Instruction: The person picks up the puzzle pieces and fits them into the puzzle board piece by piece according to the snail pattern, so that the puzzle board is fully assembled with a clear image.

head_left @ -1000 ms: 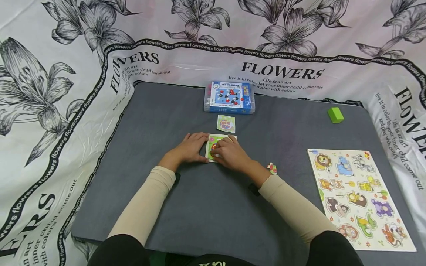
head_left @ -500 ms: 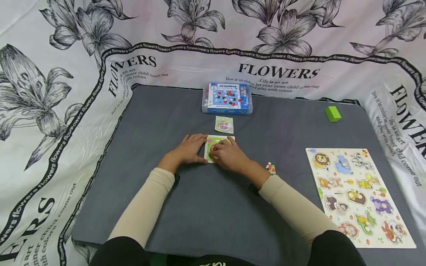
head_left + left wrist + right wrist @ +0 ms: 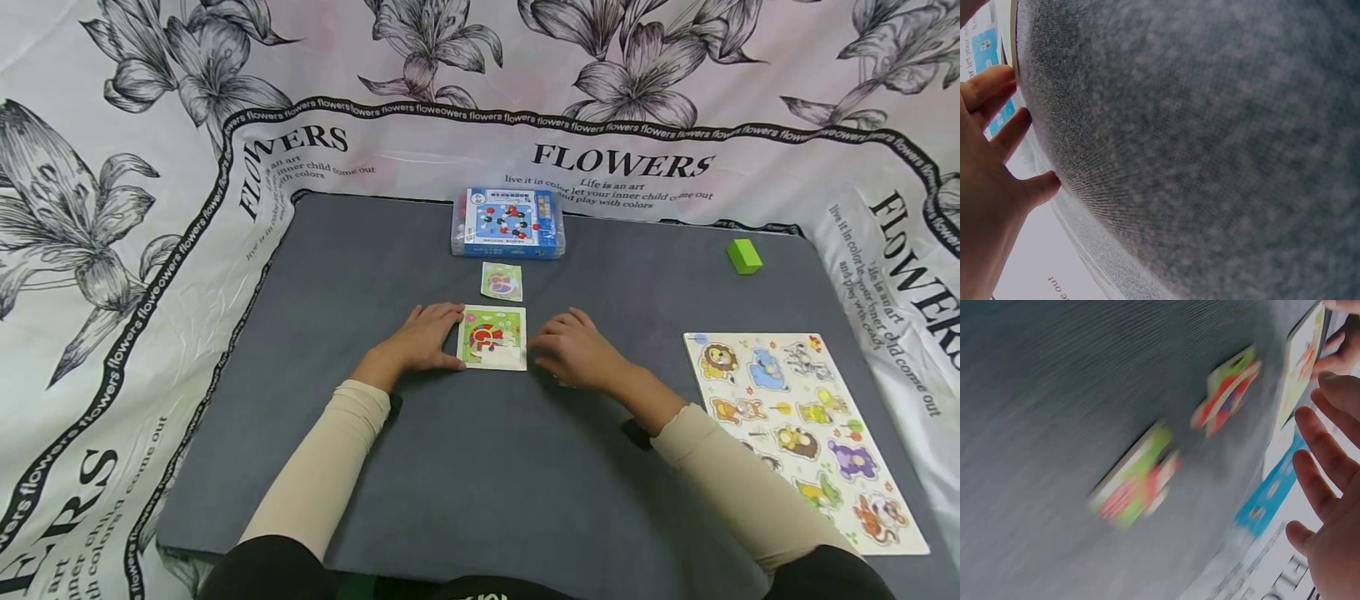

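A small square jigsaw puzzle board (image 3: 512,325) with a pale frame, green ground and red picture pieces lies at mid-table. The left hand (image 3: 420,340) rests at its left side, index fingertip at the upper corner and thumb at the lower one; in the left wrist view the fingers are extended against the board's edge (image 3: 1014,37). Just right of the board hovers the right hand (image 3: 579,350), fingers relaxed and holding nothing. Two loose jigsaw pieces, a red, green and blue one (image 3: 1229,390) and a green and red one (image 3: 1132,478), lie under it, hidden in the head view.
A small picture card (image 3: 501,282) lies behind the board, with a blue plastic box (image 3: 508,223) beyond it. A green block (image 3: 744,256) sits at back right. An animal puzzle board (image 3: 813,442) lies at right, partly under the right forearm.
The right hand has left the puzzle board and moved right, over the spot where a loose piece showed, uncovering the red picture. The left hand stays at the board's left edge.
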The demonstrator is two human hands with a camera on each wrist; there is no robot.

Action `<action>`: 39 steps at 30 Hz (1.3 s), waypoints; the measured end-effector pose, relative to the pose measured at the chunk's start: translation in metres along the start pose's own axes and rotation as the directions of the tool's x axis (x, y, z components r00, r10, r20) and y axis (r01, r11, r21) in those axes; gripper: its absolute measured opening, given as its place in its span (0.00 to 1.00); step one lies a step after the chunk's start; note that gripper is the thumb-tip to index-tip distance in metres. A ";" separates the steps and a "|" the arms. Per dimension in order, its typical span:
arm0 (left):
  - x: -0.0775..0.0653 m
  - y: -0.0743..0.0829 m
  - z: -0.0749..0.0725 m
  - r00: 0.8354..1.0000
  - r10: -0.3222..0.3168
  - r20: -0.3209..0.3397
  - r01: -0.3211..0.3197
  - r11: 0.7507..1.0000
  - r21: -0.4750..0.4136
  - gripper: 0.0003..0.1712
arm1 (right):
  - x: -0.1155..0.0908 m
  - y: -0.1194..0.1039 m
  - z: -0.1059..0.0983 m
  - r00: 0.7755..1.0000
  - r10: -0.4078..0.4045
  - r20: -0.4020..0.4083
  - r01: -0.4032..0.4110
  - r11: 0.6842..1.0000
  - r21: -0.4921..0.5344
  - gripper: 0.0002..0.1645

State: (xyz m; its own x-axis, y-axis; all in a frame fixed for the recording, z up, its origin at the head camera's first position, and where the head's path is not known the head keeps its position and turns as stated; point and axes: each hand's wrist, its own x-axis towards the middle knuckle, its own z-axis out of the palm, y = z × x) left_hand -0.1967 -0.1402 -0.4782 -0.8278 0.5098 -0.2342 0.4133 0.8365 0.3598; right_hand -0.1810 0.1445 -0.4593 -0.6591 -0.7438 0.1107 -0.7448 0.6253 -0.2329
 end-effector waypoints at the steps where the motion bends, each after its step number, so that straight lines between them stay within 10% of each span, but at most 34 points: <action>1: 0.001 0.000 0.001 1.000 0.003 0.002 -0.003 1.000 0.001 0.50 | -0.008 0.004 -0.002 1.000 0.014 0.000 -0.014 1.000 0.001 0.15; 9: 0.004 0.002 0.001 1.000 -0.001 0.019 0.001 1.000 0.004 0.50 | -0.051 0.021 -0.006 0.998 0.064 0.002 -0.064 0.998 -0.011 0.16; 39: 0.004 -0.002 0.001 1.000 0.005 0.019 -0.005 1.000 0.002 0.51 | -0.038 0.011 0.003 0.999 -0.005 -0.038 0.005 1.000 0.001 0.14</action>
State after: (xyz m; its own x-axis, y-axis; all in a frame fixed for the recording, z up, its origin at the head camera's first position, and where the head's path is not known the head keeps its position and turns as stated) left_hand -0.2000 -0.1396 -0.4807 -0.8184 0.5178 -0.2494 0.4184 0.8343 0.3590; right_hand -0.1641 0.1786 -0.4688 -0.6591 -0.7372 0.1487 -0.7479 0.6216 -0.2332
